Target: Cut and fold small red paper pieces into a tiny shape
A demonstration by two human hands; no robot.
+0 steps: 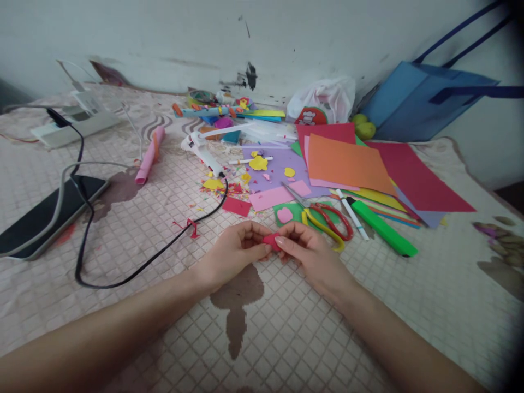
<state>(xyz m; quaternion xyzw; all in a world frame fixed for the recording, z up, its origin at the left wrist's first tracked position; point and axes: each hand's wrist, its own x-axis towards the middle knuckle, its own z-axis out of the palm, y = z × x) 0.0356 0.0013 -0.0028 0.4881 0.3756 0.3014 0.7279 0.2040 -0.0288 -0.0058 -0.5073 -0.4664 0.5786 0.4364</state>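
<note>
Between the fingertips of both hands is a small red paper piece (271, 240), partly covered by the thumbs. My left hand (239, 245) pinches its left side, and my right hand (305, 248) pinches the right. Just beyond them lies a green paper piece (295, 221) with a pink cut-out (285, 215) on it. Scissors (319, 218) with red and yellow handles rest beside my right hand, blades pointing away. A red paper rectangle (236, 207) and a pink paper strip (278, 195) lie farther back.
A white glue gun (204, 155) trails a black cord across the left side. Coloured sheets (350, 164), a green highlighter (382, 226) and a white pen (352, 215) are at right. A dark tablet-like device (53, 218), a power strip (76, 128) and a blue bag (426, 101) stand farther out.
</note>
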